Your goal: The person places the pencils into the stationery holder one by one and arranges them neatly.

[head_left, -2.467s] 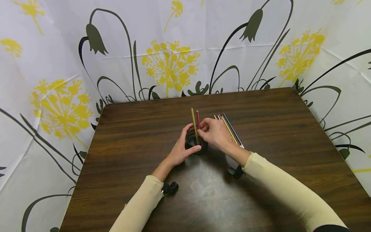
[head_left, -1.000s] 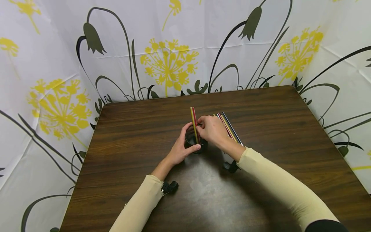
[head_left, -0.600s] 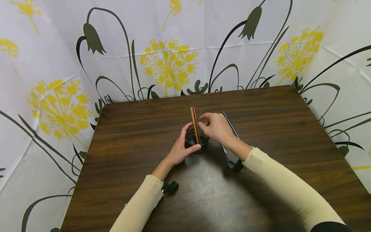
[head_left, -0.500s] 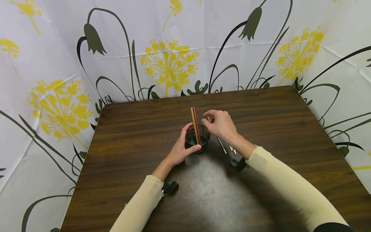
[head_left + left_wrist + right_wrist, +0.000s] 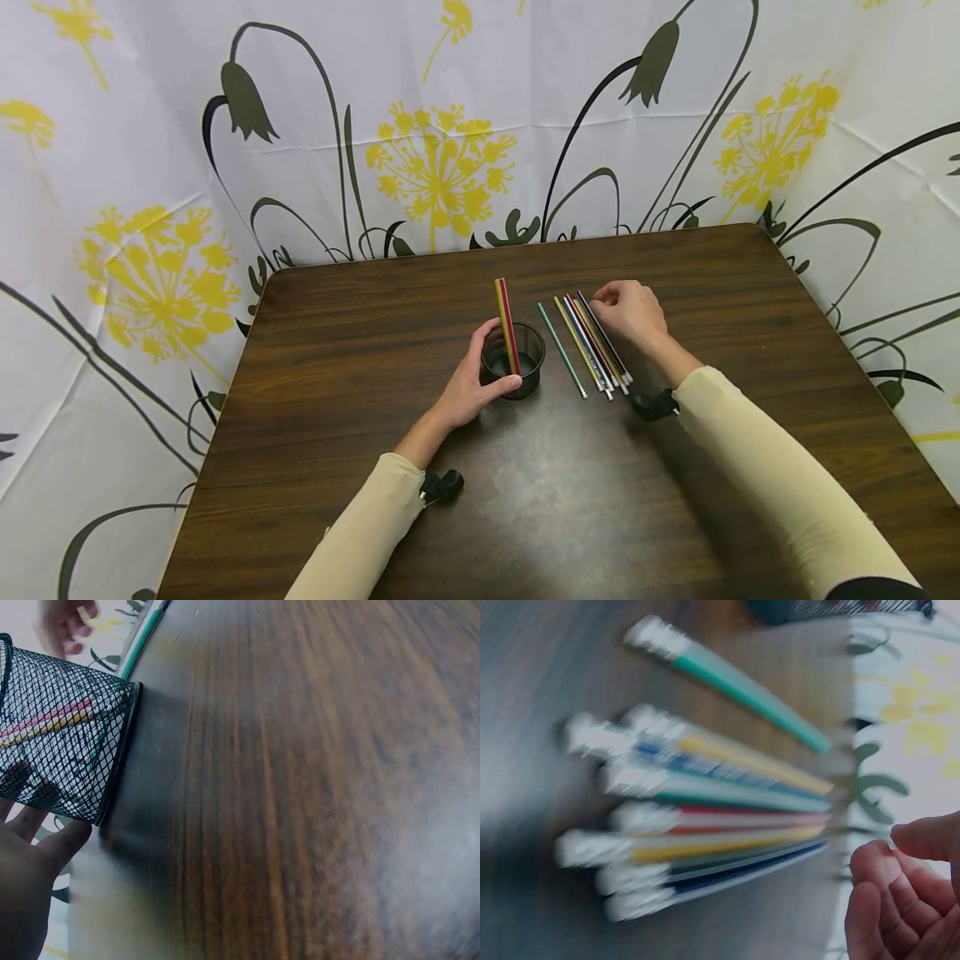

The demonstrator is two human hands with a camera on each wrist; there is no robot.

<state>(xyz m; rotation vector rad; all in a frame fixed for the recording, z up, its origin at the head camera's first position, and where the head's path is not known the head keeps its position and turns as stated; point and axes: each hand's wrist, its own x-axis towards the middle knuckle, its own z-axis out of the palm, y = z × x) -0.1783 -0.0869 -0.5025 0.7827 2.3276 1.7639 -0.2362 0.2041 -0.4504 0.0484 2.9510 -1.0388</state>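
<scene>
My left hand (image 5: 467, 390) holds a black mesh pencil cup (image 5: 529, 380), fingers and thumb round its left side. A yellow pencil (image 5: 503, 315) and a red pencil (image 5: 507, 310) lean side by side in it. My right hand (image 5: 633, 312) is just right of the far ends of a row of pencils (image 5: 592, 342), fingers loosely curled. In the right wrist view nothing shows between the thumb and fingers (image 5: 866, 907). A green pencil (image 5: 561, 350) lies apart, between cup and row. The left wrist view shows the cup's mesh wall (image 5: 67, 735) close up.
All of this stands on a brown wood-grain table (image 5: 360, 333). A white curtain (image 5: 315, 192) with yellow and dark flowers hangs behind the table's far edge. The row's pencils have their pale eraser ends toward me, in blue, green, red, yellow and dark colours.
The right hand has let go of the red pencil, which now leans beside the yellow one. It has moved right, past the row of pencils. The left hand stays on the cup.
</scene>
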